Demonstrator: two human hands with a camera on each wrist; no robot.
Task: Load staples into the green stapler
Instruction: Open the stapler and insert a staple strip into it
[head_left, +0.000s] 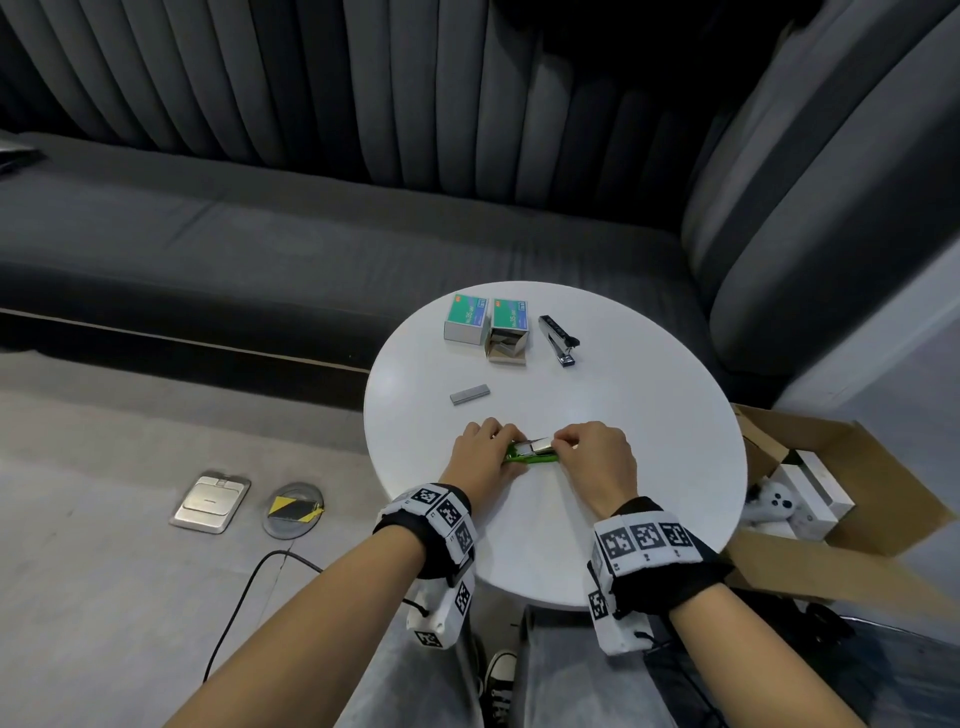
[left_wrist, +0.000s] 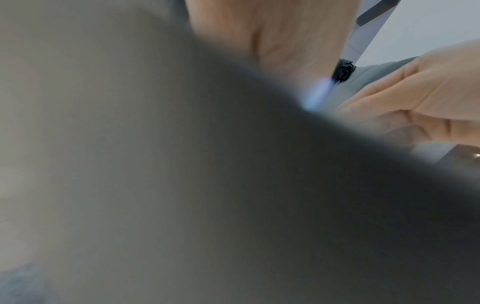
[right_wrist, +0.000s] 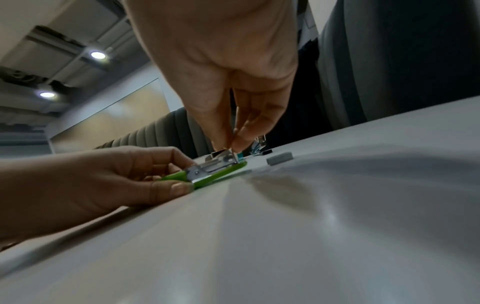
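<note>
The green stapler (head_left: 530, 455) lies on the round white table (head_left: 623, 395) between my hands, its silver metal top part raised. My left hand (head_left: 491, 448) grips its rear end, thumb against the near side; the right wrist view shows this left hand (right_wrist: 171, 176) low on the green stapler (right_wrist: 221, 170). My right hand (head_left: 566, 442) pinches the front of the raised metal part from above with thumb and forefinger (right_wrist: 237, 142). Whether staples sit between those fingertips is hidden. A loose grey strip of staples (head_left: 470, 394) lies farther back. The left wrist view is mostly blocked and blurred.
Two green staple boxes (head_left: 466, 318) (head_left: 510, 325) stand at the table's far side, the right one open. A black and silver stapler (head_left: 558, 340) lies beside them. A dark sofa curves behind; an open cardboard box (head_left: 841, 499) sits on the floor at the right.
</note>
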